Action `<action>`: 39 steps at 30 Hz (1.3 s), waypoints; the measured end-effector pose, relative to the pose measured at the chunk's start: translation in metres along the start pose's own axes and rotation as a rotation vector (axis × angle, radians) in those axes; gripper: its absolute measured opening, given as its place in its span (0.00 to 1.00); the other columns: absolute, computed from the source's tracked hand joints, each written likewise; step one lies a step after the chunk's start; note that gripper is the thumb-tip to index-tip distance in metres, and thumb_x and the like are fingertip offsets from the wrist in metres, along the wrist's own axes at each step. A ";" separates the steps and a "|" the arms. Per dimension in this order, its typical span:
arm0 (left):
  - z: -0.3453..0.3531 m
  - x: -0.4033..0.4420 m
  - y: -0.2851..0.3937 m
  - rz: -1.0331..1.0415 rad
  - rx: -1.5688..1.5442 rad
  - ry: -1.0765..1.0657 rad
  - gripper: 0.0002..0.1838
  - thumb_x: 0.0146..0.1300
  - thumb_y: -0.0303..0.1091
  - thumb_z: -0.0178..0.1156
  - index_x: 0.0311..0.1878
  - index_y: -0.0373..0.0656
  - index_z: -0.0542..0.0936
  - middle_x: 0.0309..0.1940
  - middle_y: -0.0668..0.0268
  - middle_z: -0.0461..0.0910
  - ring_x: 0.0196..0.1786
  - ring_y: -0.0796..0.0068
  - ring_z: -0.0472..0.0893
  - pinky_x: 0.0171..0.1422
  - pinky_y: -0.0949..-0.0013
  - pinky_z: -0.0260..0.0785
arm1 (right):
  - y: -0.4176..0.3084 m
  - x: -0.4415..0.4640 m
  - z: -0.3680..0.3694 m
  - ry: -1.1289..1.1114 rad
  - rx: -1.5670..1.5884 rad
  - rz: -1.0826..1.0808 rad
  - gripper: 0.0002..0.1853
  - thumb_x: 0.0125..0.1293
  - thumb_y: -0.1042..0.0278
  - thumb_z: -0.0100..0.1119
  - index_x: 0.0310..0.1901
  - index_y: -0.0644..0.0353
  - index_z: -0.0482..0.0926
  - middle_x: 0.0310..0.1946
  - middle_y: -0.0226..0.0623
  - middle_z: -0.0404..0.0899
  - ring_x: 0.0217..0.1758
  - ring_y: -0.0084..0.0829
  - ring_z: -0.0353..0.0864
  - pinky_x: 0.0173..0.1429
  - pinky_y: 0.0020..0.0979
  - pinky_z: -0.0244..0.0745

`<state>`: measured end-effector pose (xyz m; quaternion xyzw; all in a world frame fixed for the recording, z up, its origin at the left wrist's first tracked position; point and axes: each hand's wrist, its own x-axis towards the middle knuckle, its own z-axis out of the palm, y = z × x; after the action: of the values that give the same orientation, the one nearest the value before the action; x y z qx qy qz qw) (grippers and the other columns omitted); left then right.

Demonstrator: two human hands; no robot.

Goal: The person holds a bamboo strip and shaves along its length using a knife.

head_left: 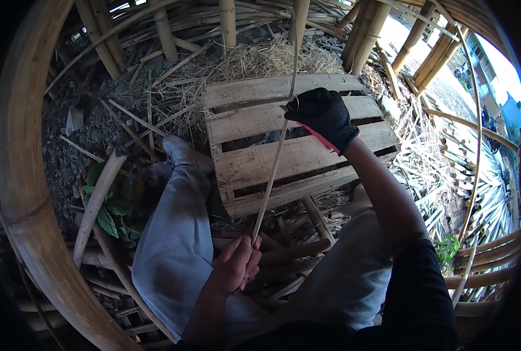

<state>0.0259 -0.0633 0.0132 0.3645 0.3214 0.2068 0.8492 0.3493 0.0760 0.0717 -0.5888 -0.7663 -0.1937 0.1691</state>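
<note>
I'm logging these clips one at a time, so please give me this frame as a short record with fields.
Left hand: bare, closed around the lower part of a thin strip
Right hand: in a black glove, closed at the strip farther up; any tool there cannot be made out
Strip: long, slender, rising from the left hand past the glove
Between the legs and beyond: slatted wooden platform
Behind platform: dry straw
Left edge: thick bamboo pole
</note>
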 end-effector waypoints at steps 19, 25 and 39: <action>-0.027 -0.034 0.029 -0.063 -0.110 -0.289 0.19 0.77 0.55 0.39 0.41 0.49 0.66 0.11 0.78 0.56 0.09 0.90 0.52 0.13 0.80 0.44 | 0.096 -0.021 0.008 0.077 -0.187 0.440 0.14 0.67 0.53 0.53 0.39 0.51 0.85 0.35 0.40 0.84 0.39 0.42 0.83 0.43 0.39 0.76; -0.025 -0.029 0.025 0.071 -0.143 -0.118 0.18 0.77 0.52 0.39 0.39 0.48 0.67 0.11 0.78 0.56 0.07 0.89 0.50 0.10 0.80 0.42 | 0.038 -0.028 -0.039 -0.587 0.824 -0.118 0.09 0.63 0.67 0.62 0.37 0.65 0.84 0.33 0.40 0.83 0.38 0.32 0.82 0.44 0.32 0.75; -0.025 -0.018 0.022 0.036 -0.180 -0.048 0.15 0.78 0.47 0.38 0.41 0.47 0.65 0.10 0.76 0.57 0.05 0.88 0.53 0.08 0.81 0.43 | 0.049 -0.029 -0.022 -0.051 0.639 0.738 0.34 0.73 0.39 0.45 0.70 0.57 0.65 0.58 0.42 0.77 0.49 0.29 0.76 0.54 0.32 0.70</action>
<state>-0.0067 -0.0474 0.0232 0.2974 0.2744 0.2414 0.8820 0.4050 0.0524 0.0811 -0.7443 -0.5313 0.1386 0.3801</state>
